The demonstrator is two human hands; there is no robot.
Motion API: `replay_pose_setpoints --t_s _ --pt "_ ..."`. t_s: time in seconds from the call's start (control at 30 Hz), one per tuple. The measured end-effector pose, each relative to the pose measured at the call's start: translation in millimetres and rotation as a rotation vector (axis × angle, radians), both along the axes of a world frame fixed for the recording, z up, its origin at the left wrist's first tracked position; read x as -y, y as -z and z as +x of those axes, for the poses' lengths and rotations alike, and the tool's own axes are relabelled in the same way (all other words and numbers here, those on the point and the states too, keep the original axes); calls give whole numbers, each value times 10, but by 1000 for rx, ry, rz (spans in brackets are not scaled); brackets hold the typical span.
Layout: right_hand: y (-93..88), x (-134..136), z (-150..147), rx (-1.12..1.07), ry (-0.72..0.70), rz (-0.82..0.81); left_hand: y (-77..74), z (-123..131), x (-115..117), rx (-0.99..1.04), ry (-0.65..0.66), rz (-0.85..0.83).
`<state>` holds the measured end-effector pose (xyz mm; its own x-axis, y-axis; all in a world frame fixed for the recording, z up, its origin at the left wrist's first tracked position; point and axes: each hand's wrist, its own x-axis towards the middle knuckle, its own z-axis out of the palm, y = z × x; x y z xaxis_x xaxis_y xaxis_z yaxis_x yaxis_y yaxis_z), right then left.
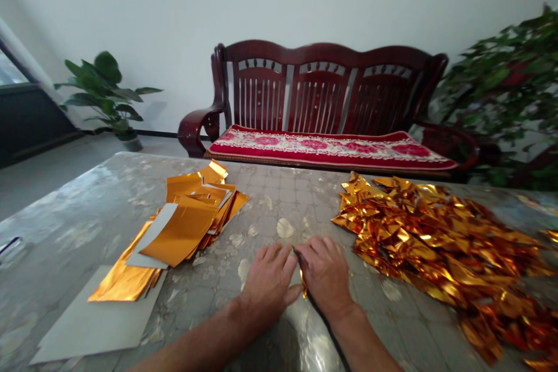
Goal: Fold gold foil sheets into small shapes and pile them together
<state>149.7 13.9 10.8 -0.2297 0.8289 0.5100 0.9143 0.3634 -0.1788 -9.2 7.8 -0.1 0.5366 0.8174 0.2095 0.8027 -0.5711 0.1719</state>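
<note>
The right hand (325,272) has its fingers curled closed on a small strip of gold foil (303,285) — the left hand (267,285) bends just beside it, but I cannot tell if it grips too. On the worktop (279,197), a crumpled foil heap (436,256) lies right, flat foil sheets (187,221) left.

Bare arms, live at the bottom of the shot!
Here's the broad left hand (267,282), the broad right hand (325,273), thick fingers on both, and the left forearm (196,349) and right forearm (361,343) bare, nothing worn.
</note>
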Motion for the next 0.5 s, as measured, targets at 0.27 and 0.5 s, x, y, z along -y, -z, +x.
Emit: replay_pose_setpoints --t_s 0.27,0.5 --pt "19 -10 -11 13 15 40 -7 4 -3 15 12 -20" --pt "63 -23 -14 38 -1 48 -49 14 -13 29 14 -48"
